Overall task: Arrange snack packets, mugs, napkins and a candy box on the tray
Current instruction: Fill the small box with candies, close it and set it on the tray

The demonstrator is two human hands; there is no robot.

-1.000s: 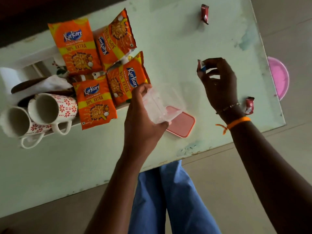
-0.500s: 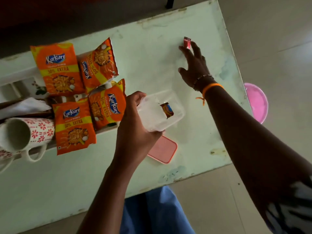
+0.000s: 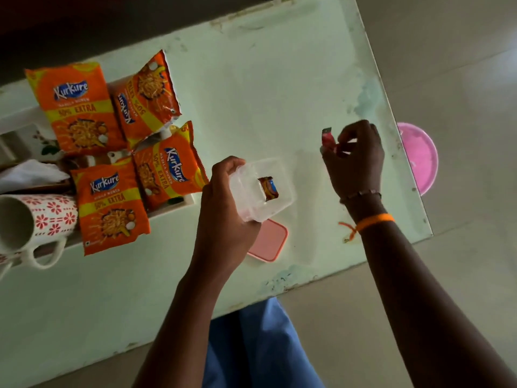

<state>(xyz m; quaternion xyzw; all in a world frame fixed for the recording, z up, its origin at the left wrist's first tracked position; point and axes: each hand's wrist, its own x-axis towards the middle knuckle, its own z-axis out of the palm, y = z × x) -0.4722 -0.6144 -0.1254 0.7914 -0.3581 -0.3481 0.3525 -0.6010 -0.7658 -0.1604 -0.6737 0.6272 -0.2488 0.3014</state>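
Observation:
My left hand (image 3: 223, 214) grips a clear plastic candy box (image 3: 265, 189), tilted, with one wrapped candy (image 3: 268, 188) inside. To its right, my right hand (image 3: 355, 161) pinches a red wrapped candy (image 3: 326, 139) above the table. The box's pink lid (image 3: 270, 242) lies flat on the table below the box. At the left a white tray (image 3: 179, 207) carries several orange Kurkure snack packets (image 3: 112, 208), a floral mug (image 3: 42, 219) on its side and a white napkin (image 3: 30, 173).
The pale green table (image 3: 265, 88) has its right edge close to my right hand. A pink round object (image 3: 419, 155) lies on the floor beyond that edge. My blue-clad legs (image 3: 260, 345) show below the table's near edge.
My right hand dropped a candy into the box, reached to the far side of the table, picked up a red candy and came back towards the box. My left hand kept holding the box.

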